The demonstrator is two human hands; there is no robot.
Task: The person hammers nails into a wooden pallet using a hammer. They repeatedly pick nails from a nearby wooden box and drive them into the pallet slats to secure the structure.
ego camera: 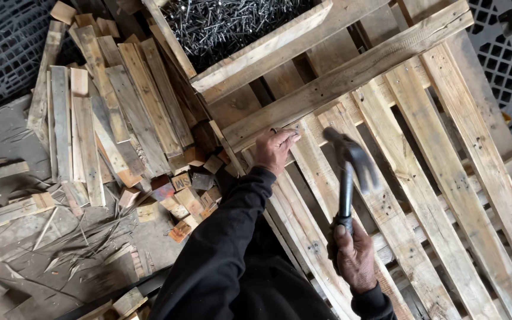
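My right hand [354,256] grips the handle of a dark claw hammer [348,163], whose blurred head hangs just above the slats of a wooden pallet [445,178]. My left hand [274,148] rests on a long cross board [351,74] laid over the pallet, fingers pinched together at a small nail [291,128] that I can barely make out. The hammer head is a short way right of that hand. Both arms wear dark sleeves.
A wooden box of loose nails [232,24] sits at the top. A heap of short planks [114,112] and small wood blocks [185,189] lies to the left. Splinters litter the floor [60,249]. Black plastic grids [7,41] flank both upper corners.
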